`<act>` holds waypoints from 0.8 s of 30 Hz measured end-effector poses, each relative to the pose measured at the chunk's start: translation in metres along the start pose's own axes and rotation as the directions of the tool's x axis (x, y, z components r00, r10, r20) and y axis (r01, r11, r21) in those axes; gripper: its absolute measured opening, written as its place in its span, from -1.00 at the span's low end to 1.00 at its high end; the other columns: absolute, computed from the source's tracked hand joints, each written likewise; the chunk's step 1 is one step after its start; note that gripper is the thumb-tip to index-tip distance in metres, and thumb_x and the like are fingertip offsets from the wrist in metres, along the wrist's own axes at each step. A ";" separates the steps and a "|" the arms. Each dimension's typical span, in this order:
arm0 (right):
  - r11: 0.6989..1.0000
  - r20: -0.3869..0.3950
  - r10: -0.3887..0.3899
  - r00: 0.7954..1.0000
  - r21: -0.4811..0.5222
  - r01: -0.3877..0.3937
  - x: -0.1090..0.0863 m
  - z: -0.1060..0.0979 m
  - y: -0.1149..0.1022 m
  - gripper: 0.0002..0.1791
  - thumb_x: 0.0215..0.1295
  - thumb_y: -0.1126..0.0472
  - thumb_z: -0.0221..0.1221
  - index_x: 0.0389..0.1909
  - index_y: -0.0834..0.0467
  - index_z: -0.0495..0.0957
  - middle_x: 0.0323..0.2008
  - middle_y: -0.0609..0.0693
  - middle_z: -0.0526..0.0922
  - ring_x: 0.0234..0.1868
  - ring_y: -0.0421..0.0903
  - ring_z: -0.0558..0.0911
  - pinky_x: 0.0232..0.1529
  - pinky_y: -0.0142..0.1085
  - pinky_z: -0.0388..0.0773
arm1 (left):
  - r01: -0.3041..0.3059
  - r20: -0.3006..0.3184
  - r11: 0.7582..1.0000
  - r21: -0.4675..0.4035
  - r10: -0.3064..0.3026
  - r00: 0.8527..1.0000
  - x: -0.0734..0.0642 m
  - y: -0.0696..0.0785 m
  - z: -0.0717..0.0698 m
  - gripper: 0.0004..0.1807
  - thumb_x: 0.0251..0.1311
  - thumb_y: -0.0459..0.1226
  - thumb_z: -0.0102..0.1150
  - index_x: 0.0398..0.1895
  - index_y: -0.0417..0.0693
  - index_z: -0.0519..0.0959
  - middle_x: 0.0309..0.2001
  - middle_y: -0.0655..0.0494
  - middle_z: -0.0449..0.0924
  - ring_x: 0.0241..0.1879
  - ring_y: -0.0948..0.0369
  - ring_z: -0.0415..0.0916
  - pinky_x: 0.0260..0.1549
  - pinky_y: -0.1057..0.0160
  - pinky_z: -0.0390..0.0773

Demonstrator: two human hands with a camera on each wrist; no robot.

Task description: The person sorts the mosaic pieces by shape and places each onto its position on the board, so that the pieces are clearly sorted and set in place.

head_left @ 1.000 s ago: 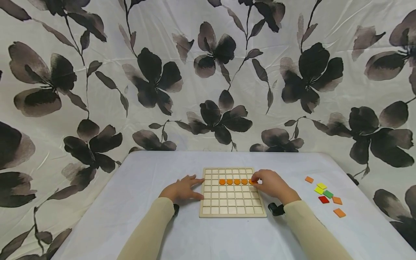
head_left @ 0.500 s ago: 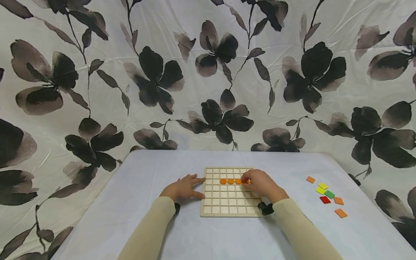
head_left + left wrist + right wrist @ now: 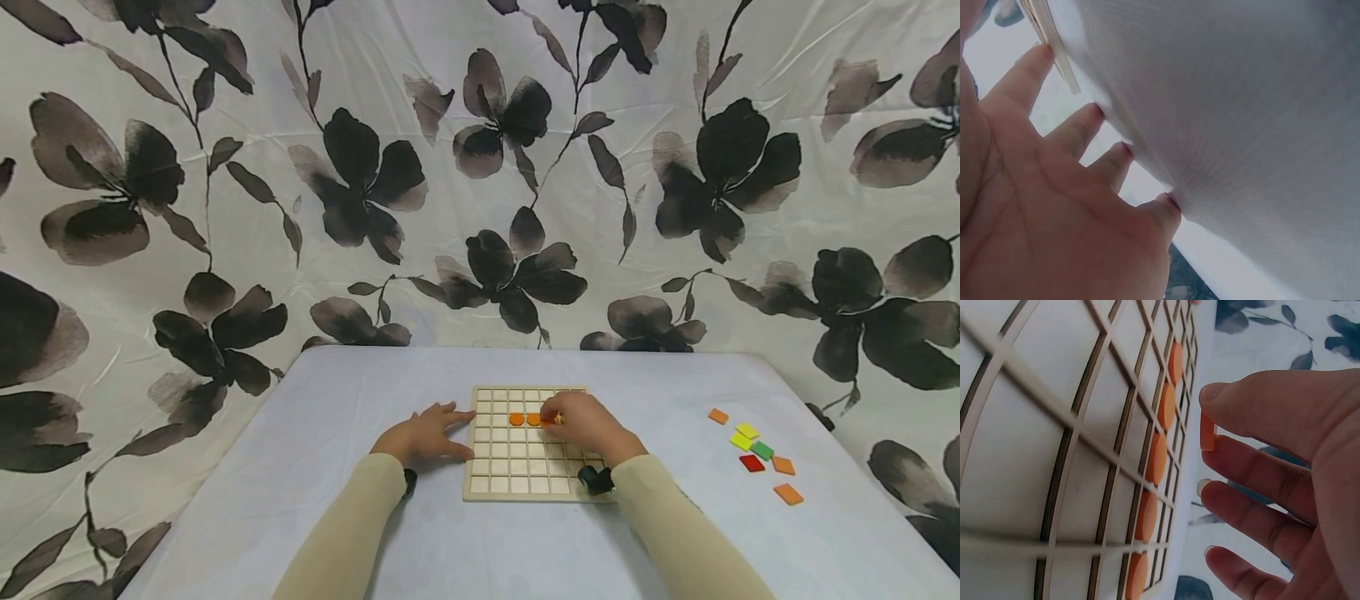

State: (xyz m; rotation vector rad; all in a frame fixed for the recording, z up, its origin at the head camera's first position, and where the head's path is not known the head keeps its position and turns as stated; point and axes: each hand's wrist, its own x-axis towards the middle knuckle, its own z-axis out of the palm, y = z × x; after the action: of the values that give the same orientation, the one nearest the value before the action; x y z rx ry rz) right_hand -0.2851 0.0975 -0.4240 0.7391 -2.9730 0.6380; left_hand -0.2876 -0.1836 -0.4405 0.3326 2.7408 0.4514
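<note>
A pale wooden grid board [image 3: 525, 498] lies on the white table, with a row of round orange discs [image 3: 517, 419] set in its squares. My left hand [image 3: 420, 437] is spread at the board's left edge; in the left wrist view its index fingertip [image 3: 1044, 53] meets the rim. Above the row is my right hand [image 3: 588, 425], covering part of it in the head view. The right wrist view shows its thumb and index finger pinching a small flat orange piece [image 3: 1207, 432], seen edge-on. Several more orange discs [image 3: 1157, 459] sit in the grid beside that hand.
Loose square tiles lie to the right on the table [image 3: 420, 533]: several orange [image 3: 788, 494], some yellow [image 3: 742, 442], one green [image 3: 762, 451] and one red [image 3: 752, 463]. A floral cloth [image 3: 420, 300] hangs behind the table's far edge.
My right hand has moved left along the row, from the board's right edge to over its middle, uncovering the right part of the board. The left hand stays at the left edge.
</note>
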 end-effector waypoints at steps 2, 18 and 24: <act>1.000 0.000 -0.003 1.000 0.008 0.003 0.002 0.002 -0.003 -0.85 0.18 0.20 0.33 -0.21 0.06 0.69 -0.26 -0.14 0.69 -0.15 -0.13 0.62 0.04 -0.14 0.57 | -0.007 -0.001 1.000 -0.001 0.007 1.000 0.001 -0.001 0.001 -0.13 0.02 0.22 0.30 0.44 0.29 0.26 0.52 -0.05 0.07 0.53 -0.12 -0.11 0.41 -0.32 -0.11; 0.999 0.016 -0.041 0.999 0.017 0.040 0.017 0.012 -0.021 -0.85 0.20 0.18 0.32 -0.20 0.05 0.69 -0.22 -0.11 0.70 -0.11 -0.10 0.63 0.05 -0.15 0.56 | -0.027 0.001 1.000 0.003 0.027 1.000 -0.001 -0.004 0.000 -0.14 0.04 0.23 0.28 0.44 0.30 0.26 0.52 -0.04 0.06 0.53 -0.11 -0.11 0.41 -0.32 -0.09; 0.999 0.032 -0.050 0.998 0.007 0.049 0.025 0.016 -0.027 -0.85 0.23 0.16 0.30 -0.18 0.04 0.68 -0.19 -0.10 0.70 -0.07 -0.08 0.64 0.05 -0.14 0.57 | -0.032 -0.001 0.999 -0.008 0.032 0.999 -0.004 -0.003 -0.002 -0.15 0.06 0.23 0.26 0.44 0.32 0.26 0.53 -0.01 0.05 0.54 -0.09 -0.13 0.43 -0.29 -0.09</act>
State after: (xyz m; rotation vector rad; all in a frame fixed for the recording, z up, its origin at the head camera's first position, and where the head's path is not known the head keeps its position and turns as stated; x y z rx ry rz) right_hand -0.2937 0.0587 -0.4258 0.8286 -2.9726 0.6383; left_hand -0.2851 -0.1883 -0.4386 0.3751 2.7376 0.4707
